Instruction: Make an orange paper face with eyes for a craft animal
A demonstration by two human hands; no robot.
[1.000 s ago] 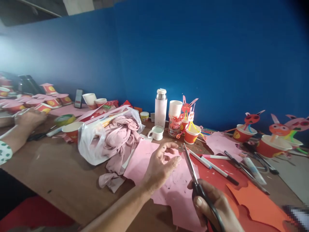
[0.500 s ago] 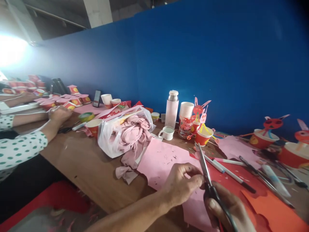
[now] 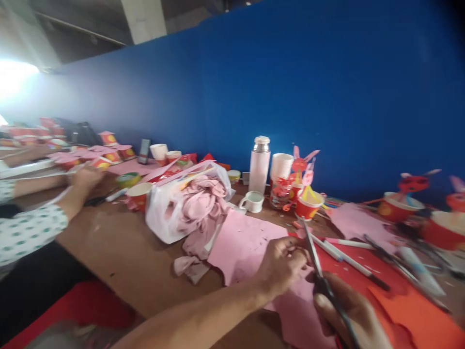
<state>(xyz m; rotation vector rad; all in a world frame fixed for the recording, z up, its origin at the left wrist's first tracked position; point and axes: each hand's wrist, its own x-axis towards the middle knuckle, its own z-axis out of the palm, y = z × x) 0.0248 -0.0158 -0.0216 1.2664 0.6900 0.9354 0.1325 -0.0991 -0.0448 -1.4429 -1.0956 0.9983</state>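
At the far left, a co-worker's hand (image 3: 87, 178), below a green-dotted white sleeve (image 3: 34, 232), was close to red cups (image 3: 109, 156) with pink tops. Next along the counter (image 3: 119, 257) lay a white plastic bag (image 3: 160, 223) with pink cloth (image 3: 203, 198) spilling out. A mug (image 3: 253, 202) stood near a pale flask (image 3: 259, 169). The person's left hand (image 3: 285, 264) was over pink paper (image 3: 241, 247), fingers curled toward the thumb; whether it pinched anything, I couldn't tell. Just beside its fingertips rose the scissors (image 3: 317, 261), blades tilted up and away, the black handles gripped in the right hand (image 3: 352, 303). Further right, a black-ended white marker (image 3: 358, 266) lay on red paper (image 3: 337, 271), near orange paper (image 3: 417, 315).
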